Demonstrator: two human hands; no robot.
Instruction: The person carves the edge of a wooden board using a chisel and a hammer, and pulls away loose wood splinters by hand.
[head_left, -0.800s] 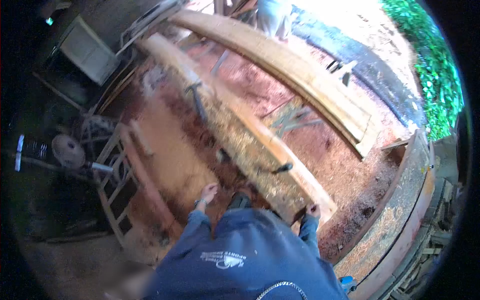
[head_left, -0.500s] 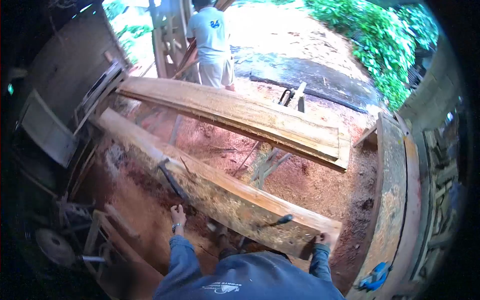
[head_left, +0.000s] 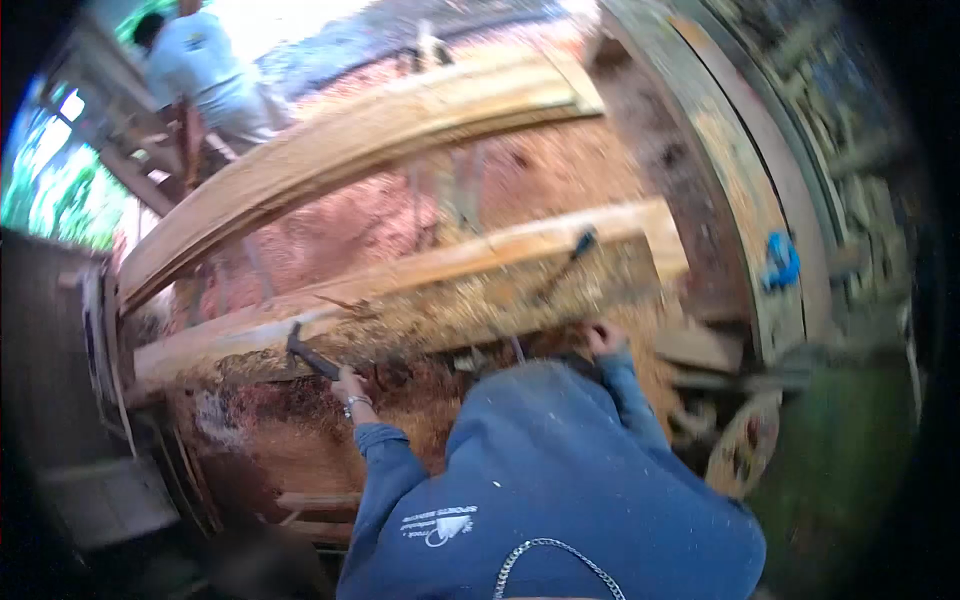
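My left hand (head_left: pixel 352 388) is closed around the end of the hammer (head_left: pixel 312 357) handle. The hammer's dark head rests on the near plank (head_left: pixel 450 308), toward its left part. This plank has a rough, bark-like near side and a pale upper strip. My right hand (head_left: pixel 603 338) is beside the plank's near edge, close to its right end, fingers loosely curled and apart; whether it touches the wood is unclear. A dark-handled tool (head_left: pixel 584 242) with a thin shaft, its tip hard to make out, lies on the plank just above that hand.
Beyond lies a stack of long boards (head_left: pixel 400 125). A person (head_left: pixel 205 75) in a light shirt bends at the far left. A blue power tool (head_left: pixel 782 260) sits on the bench (head_left: pixel 715 130) at the right. Sawdust (head_left: pixel 370 215) covers the ground; offcuts (head_left: pixel 697 345) lie right of me.
My view has turned and tilted down. My left hand has come onto the hammer handle. My right hand has moved off the plank's end to its near edge. The other person has bent over.
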